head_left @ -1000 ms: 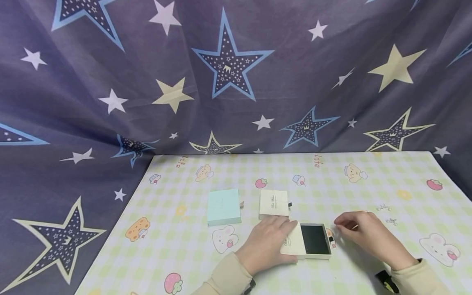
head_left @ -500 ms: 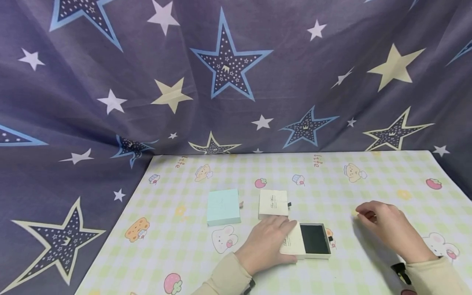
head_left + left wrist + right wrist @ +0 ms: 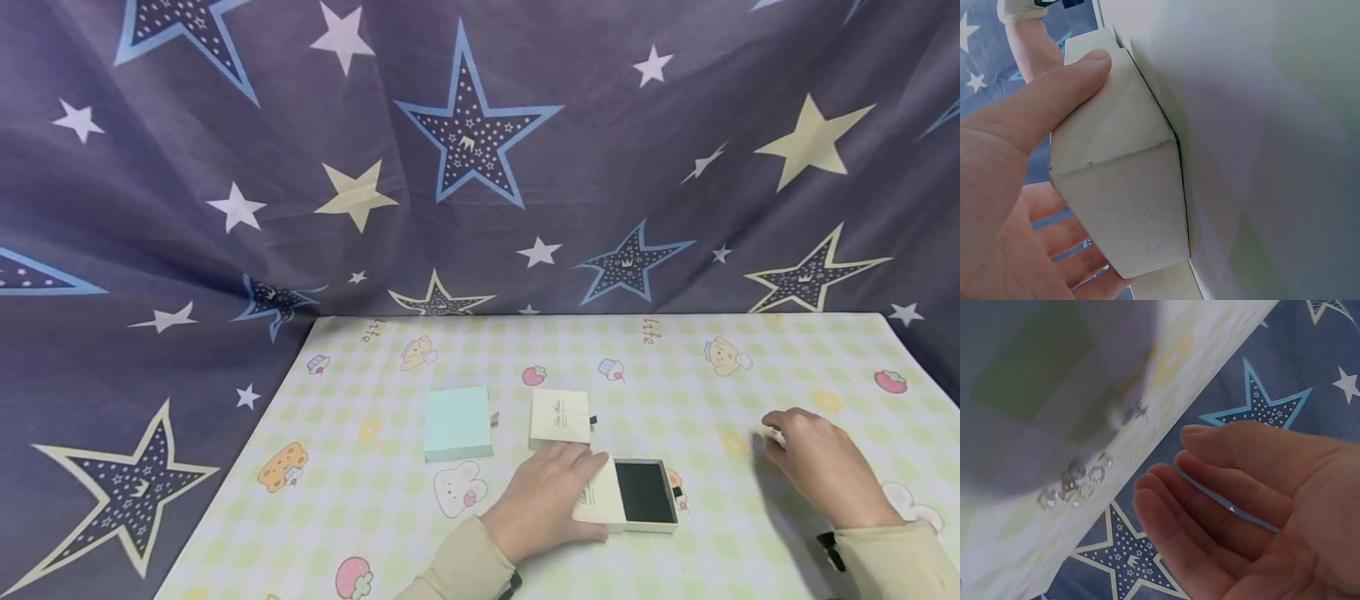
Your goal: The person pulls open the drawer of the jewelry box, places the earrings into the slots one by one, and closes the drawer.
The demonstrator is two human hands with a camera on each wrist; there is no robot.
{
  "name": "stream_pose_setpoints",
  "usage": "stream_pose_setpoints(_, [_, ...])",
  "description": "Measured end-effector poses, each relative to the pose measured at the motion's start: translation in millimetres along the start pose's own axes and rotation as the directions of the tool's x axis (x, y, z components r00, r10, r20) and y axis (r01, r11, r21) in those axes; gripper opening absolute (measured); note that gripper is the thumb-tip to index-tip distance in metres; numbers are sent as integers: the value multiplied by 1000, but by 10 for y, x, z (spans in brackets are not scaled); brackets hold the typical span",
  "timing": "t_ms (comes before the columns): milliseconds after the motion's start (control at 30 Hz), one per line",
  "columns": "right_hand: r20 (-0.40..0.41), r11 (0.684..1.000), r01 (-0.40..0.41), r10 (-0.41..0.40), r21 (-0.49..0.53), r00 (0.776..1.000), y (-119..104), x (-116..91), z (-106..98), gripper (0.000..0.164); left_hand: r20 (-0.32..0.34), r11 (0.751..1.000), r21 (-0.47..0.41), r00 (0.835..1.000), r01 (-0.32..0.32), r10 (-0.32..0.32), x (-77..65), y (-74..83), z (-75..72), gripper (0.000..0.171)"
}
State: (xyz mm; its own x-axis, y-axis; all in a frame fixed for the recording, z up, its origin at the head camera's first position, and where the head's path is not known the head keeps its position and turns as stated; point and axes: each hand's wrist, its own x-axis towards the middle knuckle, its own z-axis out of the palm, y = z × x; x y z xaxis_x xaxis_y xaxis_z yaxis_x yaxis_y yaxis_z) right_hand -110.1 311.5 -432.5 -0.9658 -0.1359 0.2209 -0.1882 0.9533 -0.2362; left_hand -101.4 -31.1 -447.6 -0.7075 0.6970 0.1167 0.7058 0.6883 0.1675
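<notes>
My left hand (image 3: 543, 504) grips a cream jewelry box (image 3: 602, 496), thumb along its near side and fingers over the far side. The box's drawer (image 3: 647, 492) is slid partway out to the right, showing a black lining and a black pull tab. In the left wrist view, the thumb lies against the box's cream side (image 3: 1116, 150). My right hand (image 3: 828, 471) hovers at the right, fingers loosely bent and thumb apart, holding nothing. Close to its fingertips lies clear-stoned, silvery jewelry (image 3: 1079, 484), with another small silvery piece (image 3: 1140, 410) beyond it.
Just behind the held box sits a second cream box (image 3: 560, 415) with a black tab. Left of that is a mint-green box (image 3: 457, 422) with a grey tab. A star-patterned cloth (image 3: 480, 225) hangs behind the checked tablecloth (image 3: 360, 508).
My right hand has moved right, from beside the drawer's tab to over the jewelry. The left hand keeps its grip on the box, and the drawer stands as before.
</notes>
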Motion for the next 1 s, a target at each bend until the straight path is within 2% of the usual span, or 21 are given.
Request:
stream_pose_setpoints(100, [-4, 1000, 12, -12, -21, 1000, 12, 14, 12, 21, 2, 1000, 9, 1000, 0, 0, -4, -1, 5, 83])
stream_pose_setpoints(233, [0, 999, 31, -31, -21, 1000, 19, 41, 39, 10, 2, 1000, 12, 1000, -2, 2, -9, -1, -1, 83])
stream_pose_setpoints(433, [60, 998, 42, -40, -36, 997, 13, 62, 75, 27, 3, 1000, 23, 1000, -8, 8, -14, 2, -13, 83])
stream_pose_setpoints(600, [109, 999, 17, -14, -29, 994, -12, 76, 109, 36, -1, 999, 31, 1000, -8, 8, -14, 1, -6, 83])
stream_pose_setpoints(1000, [125, 1000, 16, -15, -9, 992, 8, 116, 132, 32, -6, 999, 52, 1000, -14, 15, -15, 2, -15, 84])
